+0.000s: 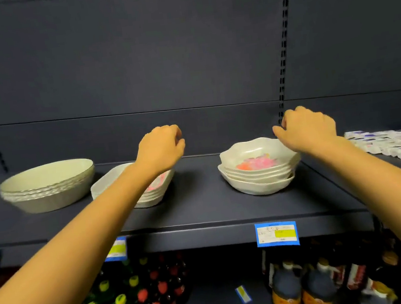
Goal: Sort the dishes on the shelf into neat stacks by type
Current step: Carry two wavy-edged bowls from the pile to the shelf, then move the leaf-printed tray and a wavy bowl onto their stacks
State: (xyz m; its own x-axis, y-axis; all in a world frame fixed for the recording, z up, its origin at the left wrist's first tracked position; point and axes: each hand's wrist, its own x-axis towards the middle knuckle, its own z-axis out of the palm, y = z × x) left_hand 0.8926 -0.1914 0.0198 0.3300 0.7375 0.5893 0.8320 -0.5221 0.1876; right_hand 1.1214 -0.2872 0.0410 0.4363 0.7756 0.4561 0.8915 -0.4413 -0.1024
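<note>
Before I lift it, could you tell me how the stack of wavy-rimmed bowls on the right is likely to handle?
The wavy-rimmed bowls look rigid, so probably stiff. They sit slightly askew, so the upper ones may shift if tilted. Their glossy surface could be slippery.

Legible text: none | shelf-edge price tag (276, 234): blue-yellow, print blurred | packets (395, 145): blue marks unreadable | bottle labels (315, 300): unreadable
</note>
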